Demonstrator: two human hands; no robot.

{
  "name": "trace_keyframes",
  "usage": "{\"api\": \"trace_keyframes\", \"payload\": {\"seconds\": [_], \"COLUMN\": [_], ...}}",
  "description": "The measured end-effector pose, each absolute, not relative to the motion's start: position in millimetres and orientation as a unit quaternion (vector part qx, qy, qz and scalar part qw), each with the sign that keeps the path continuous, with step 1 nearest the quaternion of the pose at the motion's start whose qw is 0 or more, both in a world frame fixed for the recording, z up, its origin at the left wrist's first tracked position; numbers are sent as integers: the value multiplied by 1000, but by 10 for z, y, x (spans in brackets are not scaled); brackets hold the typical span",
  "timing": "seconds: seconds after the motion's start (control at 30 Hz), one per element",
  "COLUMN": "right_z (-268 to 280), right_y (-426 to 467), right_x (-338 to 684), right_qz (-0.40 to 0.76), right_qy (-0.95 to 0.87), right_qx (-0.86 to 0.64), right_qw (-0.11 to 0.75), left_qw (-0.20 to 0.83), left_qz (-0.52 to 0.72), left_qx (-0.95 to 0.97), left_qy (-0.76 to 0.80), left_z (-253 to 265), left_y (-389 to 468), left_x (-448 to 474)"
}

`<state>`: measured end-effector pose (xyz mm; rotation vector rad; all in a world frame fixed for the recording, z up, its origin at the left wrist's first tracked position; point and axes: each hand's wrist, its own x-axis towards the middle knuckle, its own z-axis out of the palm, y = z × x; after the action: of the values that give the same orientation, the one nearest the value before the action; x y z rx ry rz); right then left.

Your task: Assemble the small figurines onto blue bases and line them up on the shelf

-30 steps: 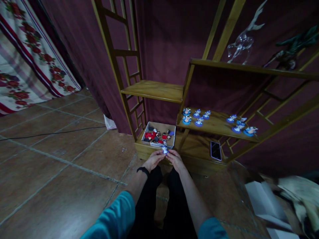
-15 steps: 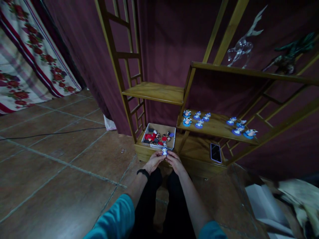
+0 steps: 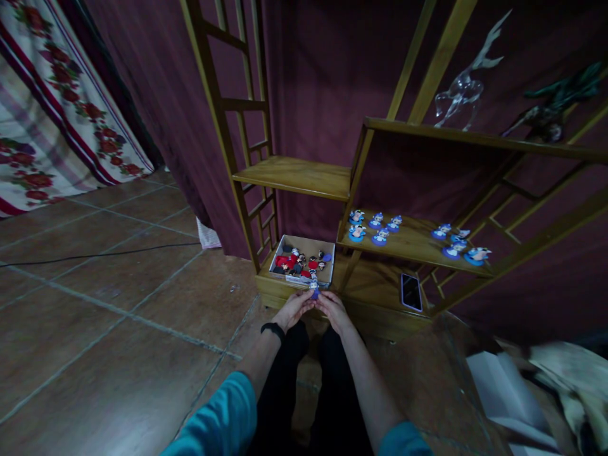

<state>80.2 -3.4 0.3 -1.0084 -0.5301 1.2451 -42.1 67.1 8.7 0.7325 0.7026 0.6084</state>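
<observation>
A small purple-and-white figurine (image 3: pixel 314 288) is held between the fingertips of both hands, just in front of a cardboard box. My left hand (image 3: pixel 295 306) grips it from the left, with a black band on the wrist. From the other side my right hand (image 3: pixel 332 308) closes on it. The open box (image 3: pixel 308 242) contains several figurines (image 3: pixel 299 263) in red, black and purple, lying jumbled. On the shelf to the right stand several figurines (image 3: pixel 380 237) on purple and blue round bases, in a left group and a right group.
The wooden shelf unit (image 3: pixel 294 176) rises in front of me. A phone (image 3: pixel 411 292) lies on its lower board. Higher up stand a clear deer figure (image 3: pixel 460 95) and a dark green sculpture (image 3: pixel 553 101). A white box (image 3: pixel 508 392) lies on the floor at right; a cable (image 3: pixel 99 255) crosses the tiles.
The figurine has turned slightly between my fingertips, showing more of its purple part. Both hands stay in nearly the same place.
</observation>
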Motion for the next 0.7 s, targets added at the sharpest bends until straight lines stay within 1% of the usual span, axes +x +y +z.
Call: {"api": "trace_keyframes", "payload": {"seconds": [0.47, 0.7], "right_z": [-41, -37], "right_y": [-13, 10], "right_x": [832, 858], "right_qz": [556, 556], "right_qy": [-225, -193], "right_qx": [-442, -432], "right_qw": [667, 683], "left_qw": [836, 814], "left_qz": [273, 315], "left_qx": [346, 378], "left_qy": [328, 308], "left_z": [124, 95], "left_y": [685, 638], "left_x": [-408, -389]}}
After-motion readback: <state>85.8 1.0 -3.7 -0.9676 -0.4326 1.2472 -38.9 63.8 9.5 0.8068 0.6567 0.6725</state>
